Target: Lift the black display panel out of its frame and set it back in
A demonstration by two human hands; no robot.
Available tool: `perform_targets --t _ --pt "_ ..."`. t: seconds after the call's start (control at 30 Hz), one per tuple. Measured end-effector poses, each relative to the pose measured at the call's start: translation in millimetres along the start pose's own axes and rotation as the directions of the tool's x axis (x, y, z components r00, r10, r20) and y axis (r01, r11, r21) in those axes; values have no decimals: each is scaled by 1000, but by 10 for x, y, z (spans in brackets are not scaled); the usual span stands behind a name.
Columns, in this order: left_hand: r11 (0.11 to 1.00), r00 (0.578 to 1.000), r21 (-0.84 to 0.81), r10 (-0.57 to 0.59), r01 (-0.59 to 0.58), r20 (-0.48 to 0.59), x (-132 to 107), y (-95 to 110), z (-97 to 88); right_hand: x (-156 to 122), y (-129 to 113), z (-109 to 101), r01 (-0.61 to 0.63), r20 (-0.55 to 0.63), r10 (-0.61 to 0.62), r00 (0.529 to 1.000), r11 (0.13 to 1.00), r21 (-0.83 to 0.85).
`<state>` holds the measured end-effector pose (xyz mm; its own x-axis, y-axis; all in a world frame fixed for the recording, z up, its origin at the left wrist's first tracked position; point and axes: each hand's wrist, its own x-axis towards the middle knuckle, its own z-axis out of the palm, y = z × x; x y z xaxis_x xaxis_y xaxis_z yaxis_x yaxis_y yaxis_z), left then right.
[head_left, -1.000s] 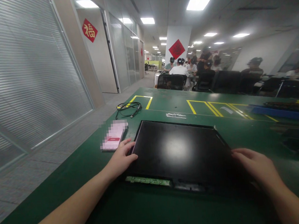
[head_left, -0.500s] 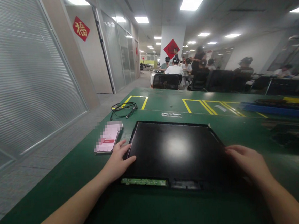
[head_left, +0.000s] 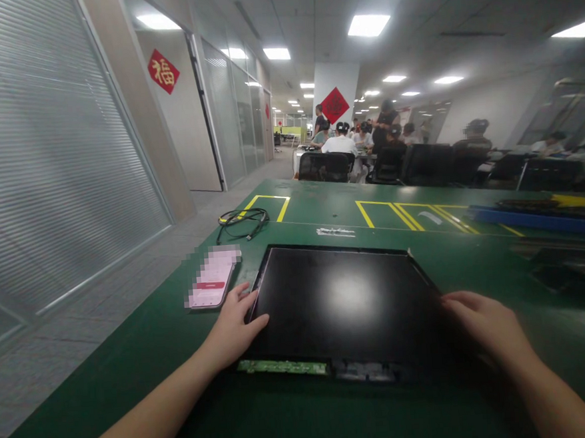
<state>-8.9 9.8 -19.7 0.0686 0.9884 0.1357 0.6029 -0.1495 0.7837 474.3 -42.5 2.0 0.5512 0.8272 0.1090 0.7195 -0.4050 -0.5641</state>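
Currently I log both bare hands at the near end of a black display panel, which lies flat on the green table, nearer its left edge than its right. Left hand: at the panel's near left corner, thumb on the glossy top face, fingers loosely spread along the left side; a light hold, not clenched. Right hand: draped over the near right corner, fingers bent down across the edge; I cannot tell whether they clasp it or only rest there. A green circuit strip shows along the panel's near edge, just beside the left hand. A phone lies close to the table's left edge, just beyond the left fingertips, not touching them. Farther back on that side sits a coiled black cable by the yellow tape marks. A blue tray lies toward the far right edge. Seated people are well beyond the far edge.
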Motion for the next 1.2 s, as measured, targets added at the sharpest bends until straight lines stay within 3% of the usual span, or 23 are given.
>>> perform_targets --t 0.1,0.37,0.53,0.7,0.93,1.2 --pt "999 1000 37 22 -22 7 1 -1 9 4 -2 15 -11 1 11 1000 1000 -6" --pt "976 986 191 72 -100 151 -63 55 12 36 30 12 -9 3 9 1000 999 -40" --pt "948 937 221 150 -227 316 -117 153 -160 65 94 22 0 13 1 1000 999 -53" --pt "938 850 163 193 -307 491 -92 205 -362 83 124 48 13 3 -13 1000 998 -65" --pt "923 837 186 204 -338 509 -53 237 -435 71 79 34 -11 17 12 1000 998 -69" --pt "880 791 153 314 -450 525 -50 208 -419 29 32 35 -32 17 33 999 998 -55"
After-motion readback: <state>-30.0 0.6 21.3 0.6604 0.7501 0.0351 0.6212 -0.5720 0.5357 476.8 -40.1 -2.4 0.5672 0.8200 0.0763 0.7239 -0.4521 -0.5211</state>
